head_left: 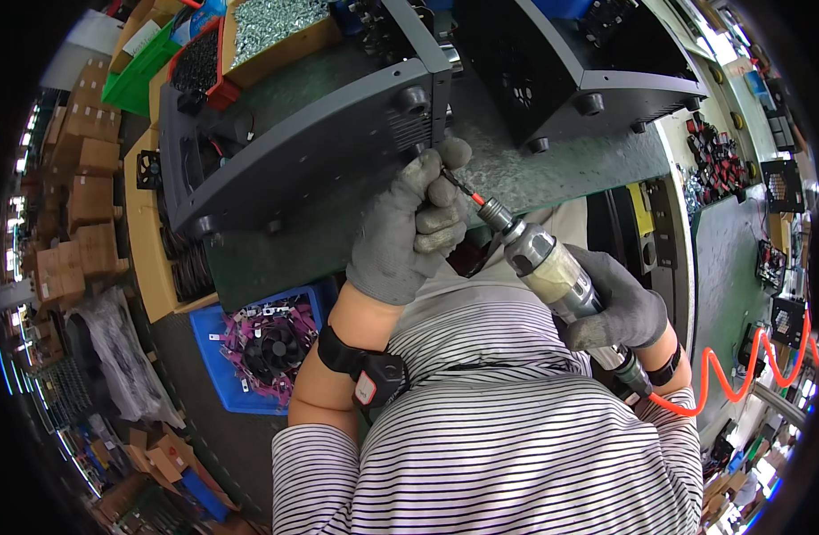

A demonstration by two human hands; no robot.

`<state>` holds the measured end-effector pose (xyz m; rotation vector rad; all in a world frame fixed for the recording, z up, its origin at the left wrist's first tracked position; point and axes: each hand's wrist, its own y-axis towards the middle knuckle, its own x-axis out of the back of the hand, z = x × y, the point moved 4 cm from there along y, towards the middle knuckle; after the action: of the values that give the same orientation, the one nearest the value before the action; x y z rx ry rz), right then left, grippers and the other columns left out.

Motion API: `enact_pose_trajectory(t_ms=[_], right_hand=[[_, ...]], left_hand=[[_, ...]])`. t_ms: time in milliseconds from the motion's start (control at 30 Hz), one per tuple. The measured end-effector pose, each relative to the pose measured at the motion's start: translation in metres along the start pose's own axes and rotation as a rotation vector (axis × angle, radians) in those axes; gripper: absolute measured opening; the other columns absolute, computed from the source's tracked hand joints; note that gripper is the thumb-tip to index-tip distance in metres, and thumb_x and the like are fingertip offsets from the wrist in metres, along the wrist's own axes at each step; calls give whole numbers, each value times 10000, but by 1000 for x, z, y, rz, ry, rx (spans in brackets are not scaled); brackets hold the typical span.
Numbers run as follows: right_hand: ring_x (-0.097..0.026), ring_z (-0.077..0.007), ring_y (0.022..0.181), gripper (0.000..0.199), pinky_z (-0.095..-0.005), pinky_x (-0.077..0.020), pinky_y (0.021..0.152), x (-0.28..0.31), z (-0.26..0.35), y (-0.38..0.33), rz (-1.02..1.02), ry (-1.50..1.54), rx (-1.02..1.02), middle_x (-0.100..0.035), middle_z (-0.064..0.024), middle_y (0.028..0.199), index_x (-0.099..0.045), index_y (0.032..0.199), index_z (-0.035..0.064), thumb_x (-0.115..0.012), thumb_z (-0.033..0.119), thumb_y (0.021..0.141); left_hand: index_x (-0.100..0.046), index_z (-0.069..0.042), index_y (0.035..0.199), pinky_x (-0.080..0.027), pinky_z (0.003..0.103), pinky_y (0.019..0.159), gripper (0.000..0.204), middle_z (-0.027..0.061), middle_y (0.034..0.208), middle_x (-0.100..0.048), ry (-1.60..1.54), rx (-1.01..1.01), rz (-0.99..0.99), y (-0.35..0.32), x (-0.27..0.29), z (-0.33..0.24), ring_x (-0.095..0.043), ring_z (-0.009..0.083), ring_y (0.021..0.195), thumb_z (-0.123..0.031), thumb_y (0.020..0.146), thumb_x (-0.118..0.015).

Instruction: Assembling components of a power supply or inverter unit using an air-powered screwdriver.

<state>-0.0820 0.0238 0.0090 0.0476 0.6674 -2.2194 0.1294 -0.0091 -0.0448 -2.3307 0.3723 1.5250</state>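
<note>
Head view: the pneumatic screwdriver (552,272) lies in the right hand (619,303), wrapped round its barrel — likely rigid, fairly heavy, slick on metal, best held there. The left hand (401,227) pinches its bit (458,185) beside the black computer case (311,143) — any screw is hidden.

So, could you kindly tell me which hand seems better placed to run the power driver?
Probably the right hand: it grips the power driver, whereas the left hand is up near the tip of its bit, beside the dark case.
</note>
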Motion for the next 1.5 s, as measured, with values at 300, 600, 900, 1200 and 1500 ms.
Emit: enact_pose_trajectory(t_ms=[300, 600, 900, 1200, 1500], right_hand=[[-543, -79, 699, 759, -233, -465, 644, -3, 1, -8, 221, 253, 31, -586, -23, 861, -470, 1282, -68, -837, 230, 688], [-485, -64, 786, 704, -220, -430, 699, -3, 18, -7, -20, 145, 179, -546, 17, 905, -487, 1274, -28, -835, 265, 737], [-506, -63, 746, 666, -230, -441, 653, -10, 26, 9, -47, 96, 219, -544, 13, 870, -482, 1285, -43, -802, 228, 768], [-538, -84, 778, 668, -230, -450, 693, -22, 31, 4, -44, 329, 99, -567, -10, 874, -498, 1256, -34, -768, 312, 752], [-552, -87, 702, 568, -213, -470, 644, -18, 36, -6, -58, 405, 74, -575, -31, 870, -522, 1163, -27, -749, 310, 765]], left_hand=[[-596, -6, 1157, -287, 193, 434, 375, -48, 620, -398, 267, -195, 22, -7, -17, -5, -335, 35, 502, -332, 978, -547], [-672, -16, 980, -442, 252, 577, 327, 9, 729, -615, 1370, -500, -175, -31, -61, -35, -534, 95, 624, -306, 986, -522], [-681, -78, 862, -474, 353, 582, 205, 59, 728, -621, 2402, -1282, -319, -38, -117, -110, -590, 245, 630, -263, 922, -616], [-578, -108, 596, -464, 397, 520, 448, 76, 626, -534, 2850, -1063, -415, 4, -101, -97, -581, 275, 584, -395, 938, -534], [-552, -109, 568, -463, 394, 511, 411, 74, 606, -522, 2839, -1086, -344, 9, -104, -87, -579, 268, 568, -337, 909, -574]])
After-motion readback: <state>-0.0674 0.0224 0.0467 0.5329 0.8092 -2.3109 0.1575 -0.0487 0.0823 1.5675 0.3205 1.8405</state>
